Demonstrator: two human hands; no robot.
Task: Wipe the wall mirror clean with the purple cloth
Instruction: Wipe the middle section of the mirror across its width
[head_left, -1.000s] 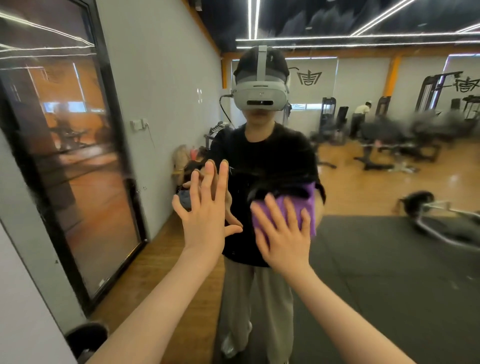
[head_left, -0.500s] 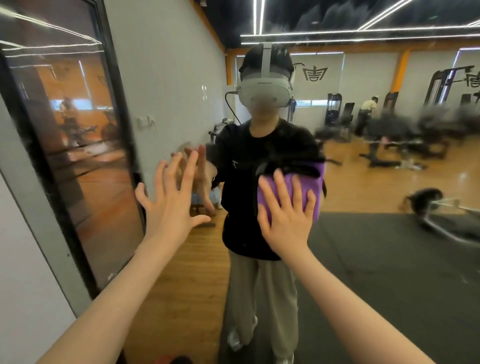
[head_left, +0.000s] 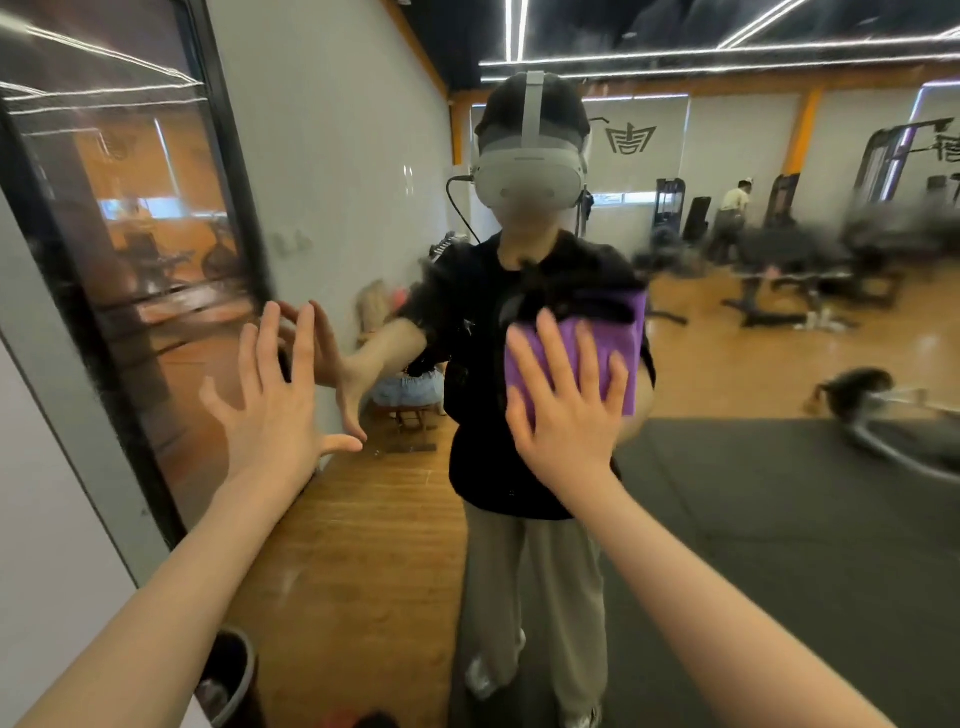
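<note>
Flatly, right hand (head_left: 569, 415) presses purple cloth (head_left: 613, 358) on mirror (head_left: 779, 519).

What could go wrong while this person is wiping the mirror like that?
The bare left hand is spread flat on the mirror, so it will probably leave fresh prints on the glass. The right hand only presses the purple cloth with straight fingers, without gripping it, so the cloth may slip or bunch up during a stroke. The left hand also sits close to the dark door frame and could knock it.
</note>
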